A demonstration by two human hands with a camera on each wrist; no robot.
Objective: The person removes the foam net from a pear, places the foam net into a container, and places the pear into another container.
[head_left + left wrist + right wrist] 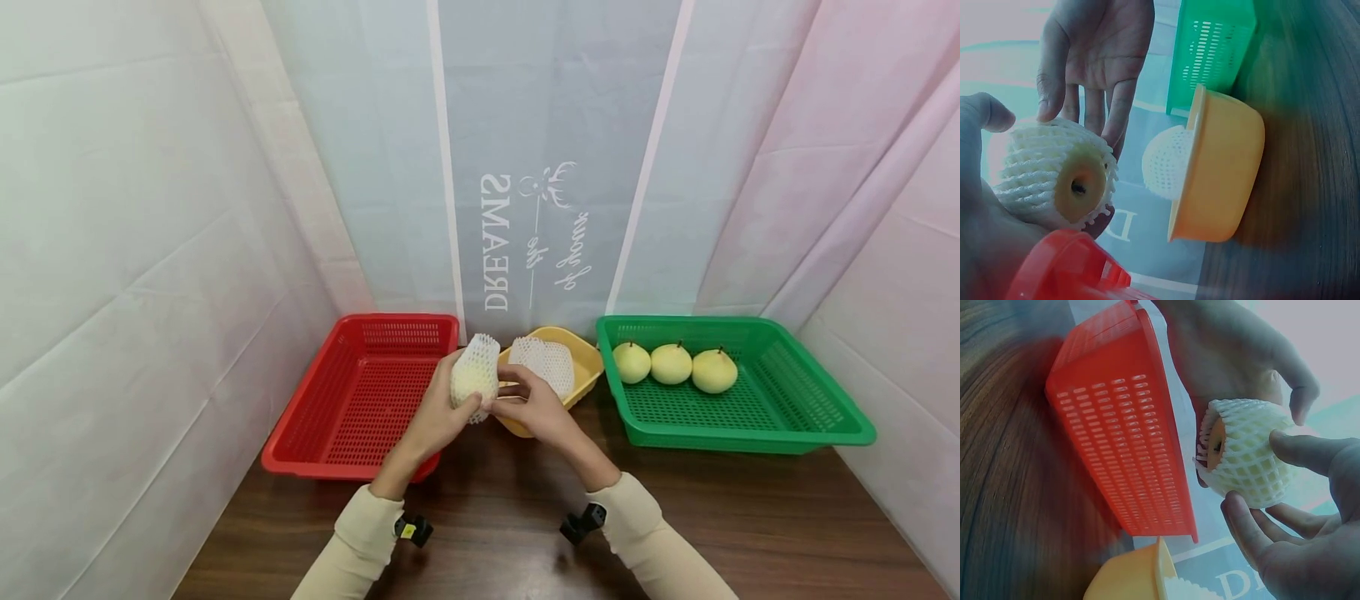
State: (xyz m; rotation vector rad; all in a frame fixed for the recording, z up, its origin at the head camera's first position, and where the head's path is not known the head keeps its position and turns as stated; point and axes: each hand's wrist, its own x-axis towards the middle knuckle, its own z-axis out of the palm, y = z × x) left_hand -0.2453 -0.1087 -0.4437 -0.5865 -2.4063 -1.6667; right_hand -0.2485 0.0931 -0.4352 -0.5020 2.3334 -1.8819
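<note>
A pear (1216,447) wearing a white foam net (476,375) is held up between both hands, above the table. Its round end with a dark hollow shows through the net's opening in both wrist views. My left hand (438,412) grips it from the left, the palm wrapped round its side. From the other side my right hand (540,407) pinches the netted pear, with the thumb and fingertips on the net. In the head view the net's loose end stands up above the fruit. More foam nets (553,367) lie in a yellow basket (587,354) just behind the right hand.
A red basket (300,425) stands at the left, partly behind the left hand. At the right, a green basket (780,437) holds three bare pears (671,364) along its far left part. All stand on a dark wooden table (495,533), with a printed curtain (390,150) behind.
</note>
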